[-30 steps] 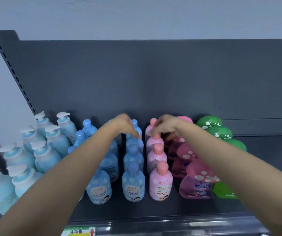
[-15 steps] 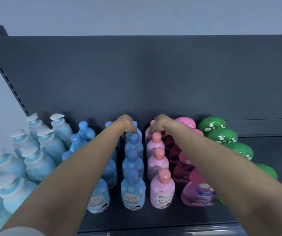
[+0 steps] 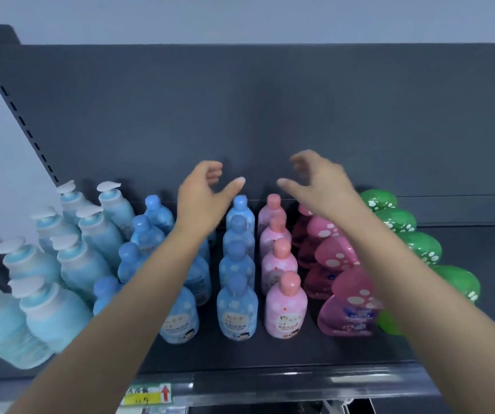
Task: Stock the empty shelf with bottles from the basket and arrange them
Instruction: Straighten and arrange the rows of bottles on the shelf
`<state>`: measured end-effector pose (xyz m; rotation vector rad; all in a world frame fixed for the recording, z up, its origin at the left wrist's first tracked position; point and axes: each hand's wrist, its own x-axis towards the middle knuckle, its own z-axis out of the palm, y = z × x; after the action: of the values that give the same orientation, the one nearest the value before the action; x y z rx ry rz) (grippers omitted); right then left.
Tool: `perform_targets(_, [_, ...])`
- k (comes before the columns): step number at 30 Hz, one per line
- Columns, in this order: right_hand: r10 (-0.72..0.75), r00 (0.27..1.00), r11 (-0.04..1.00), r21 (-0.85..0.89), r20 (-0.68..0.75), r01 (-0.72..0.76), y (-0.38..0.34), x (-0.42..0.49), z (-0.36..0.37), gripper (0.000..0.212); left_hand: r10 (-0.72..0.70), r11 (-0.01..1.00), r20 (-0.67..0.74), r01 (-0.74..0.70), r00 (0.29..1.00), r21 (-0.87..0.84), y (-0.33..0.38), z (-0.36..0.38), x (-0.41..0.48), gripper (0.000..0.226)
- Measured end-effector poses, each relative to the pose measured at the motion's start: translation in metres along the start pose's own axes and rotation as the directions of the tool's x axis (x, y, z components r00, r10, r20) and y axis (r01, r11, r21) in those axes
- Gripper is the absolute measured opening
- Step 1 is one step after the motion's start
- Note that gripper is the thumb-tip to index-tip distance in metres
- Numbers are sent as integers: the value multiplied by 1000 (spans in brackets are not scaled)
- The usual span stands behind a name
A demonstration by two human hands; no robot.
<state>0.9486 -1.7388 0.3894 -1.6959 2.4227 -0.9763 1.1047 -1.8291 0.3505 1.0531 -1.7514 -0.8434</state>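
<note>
Head view looks down on rows of bottles standing upright on the dark shelf (image 3: 300,354), running front to back. At centre a file of blue bottles (image 3: 237,306) stands just beside a file of pink bottles (image 3: 285,306). Left of them come more blue bottles, partly hidden by the left forearm, and then pale blue pump bottles (image 3: 58,309) in two files at the far left. Right of the pink file stand pink mushroom-capped bottles (image 3: 347,306) with white spots, and beyond them green ones (image 3: 419,249) of the same shape.

The left hand (image 3: 204,198) hangs above the back of the blue file, fingers curled and spread, thumb stretched to the right, holding nothing. The right hand (image 3: 320,183) hangs above the back of the pink file, likewise spread wide and empty, thumb pointing left. Both are blurred and clear of the caps below. A yellow and green price label (image 3: 147,395) sits on the shelf's front rail. The basket is not in view.
</note>
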Motion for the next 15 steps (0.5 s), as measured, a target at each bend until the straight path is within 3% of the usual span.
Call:
perform_targets(3, [-37, 972, 894, 426, -231, 135, 2, -93, -5, 42, 93, 982, -36, -97, 995, -163, 0, -17, -93, 42])
perform_targets(5, [30, 979, 845, 528, -201, 82, 17, -144, 29, 50, 29, 985, 33, -23, 999, -170, -21, -12, -137, 51])
perform_targets(8, [157, 979, 848, 526, -133, -64, 35, -180, 90, 74, -22, 995, 63, 28, 998, -94, -61, 10, -168, 79])
perform_targets(11, [208, 966, 863, 493, -151, -109, 40, -185, 125, 78, -35, 999, 38, 35, 999, -9, -83, 25, -174, 82])
perform_targets(15, [256, 953, 854, 499, -160, -146, 44, -177, 142, 79, -44, 999, -53, 43, 998, -26, -88, 35, -178, 79])
